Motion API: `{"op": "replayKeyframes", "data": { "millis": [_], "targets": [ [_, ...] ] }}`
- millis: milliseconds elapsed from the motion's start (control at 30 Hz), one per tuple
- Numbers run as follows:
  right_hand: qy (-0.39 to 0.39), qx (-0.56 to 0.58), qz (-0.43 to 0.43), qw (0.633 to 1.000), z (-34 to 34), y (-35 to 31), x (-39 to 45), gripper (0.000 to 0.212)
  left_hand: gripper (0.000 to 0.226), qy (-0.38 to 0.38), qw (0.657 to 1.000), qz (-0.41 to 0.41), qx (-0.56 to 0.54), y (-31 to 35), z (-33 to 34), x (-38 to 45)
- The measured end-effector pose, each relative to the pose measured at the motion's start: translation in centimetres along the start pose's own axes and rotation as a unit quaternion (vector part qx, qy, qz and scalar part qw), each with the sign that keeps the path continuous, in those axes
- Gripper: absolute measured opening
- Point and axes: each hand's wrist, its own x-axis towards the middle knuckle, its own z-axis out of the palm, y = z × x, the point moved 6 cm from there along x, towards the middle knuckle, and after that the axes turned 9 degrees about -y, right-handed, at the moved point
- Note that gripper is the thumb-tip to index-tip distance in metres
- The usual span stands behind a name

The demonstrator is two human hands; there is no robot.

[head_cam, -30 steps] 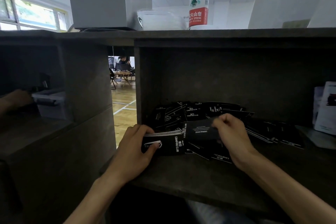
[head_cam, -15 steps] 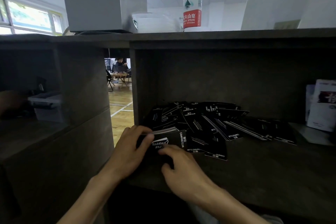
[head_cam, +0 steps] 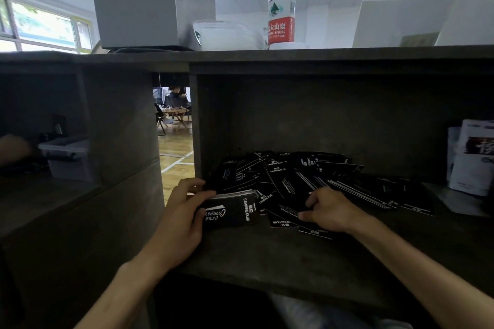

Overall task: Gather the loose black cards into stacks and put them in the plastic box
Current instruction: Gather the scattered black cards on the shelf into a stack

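A heap of loose black cards (head_cam: 315,181) with white print lies spread over the dark shelf (head_cam: 267,256). My left hand (head_cam: 184,211) grips a stack of black cards (head_cam: 232,211) at the heap's left edge, thumb on top. My right hand (head_cam: 331,212) lies on the loose cards to the right of the stack, its fingers curled over one of them. A clear plastic box (head_cam: 66,155) stands in the shelf compartment far to the left.
White leaflets (head_cam: 473,157) lean at the shelf's right end. On the top board stand a water bottle (head_cam: 282,2), a clear tub (head_cam: 224,35) and a grey box (head_cam: 139,0). Another person's hand (head_cam: 13,147) shows beside the plastic box.
My right hand first went from the loose cards over to the stack, then back right onto the loose cards. My left hand keeps hold of the stack.
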Motion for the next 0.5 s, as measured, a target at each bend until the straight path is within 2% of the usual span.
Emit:
{"op": "replayKeyframes", "data": {
  "millis": [67,167,300,400,500],
  "targets": [
    [-0.009,0.023,-0.015,1.0,0.1,0.1,0.1,0.028,0.042,-0.004,1.0,0.009,0.012,0.1,0.3,0.1],
    [-0.02,0.02,-0.02,0.999,0.1,0.3,0.3,0.028,0.042,-0.004,1.0,0.007,0.017,0.1,0.3,0.1],
    [-0.027,0.066,-0.045,0.996,-0.6,-0.3,-0.2,0.016,0.039,0.004,1.0,0.007,0.021,0.2,0.3,-0.1],
    [-0.007,0.158,-0.121,0.98,-0.8,-1.9,-2.2,0.016,0.044,0.004,1.0,-0.007,0.019,0.1,0.2,-0.1],
    [0.003,0.152,-0.184,0.971,1.6,-4.4,-3.6,0.016,0.046,-0.002,1.0,-0.006,0.021,-0.1,0.3,-0.1]
  ]
}}
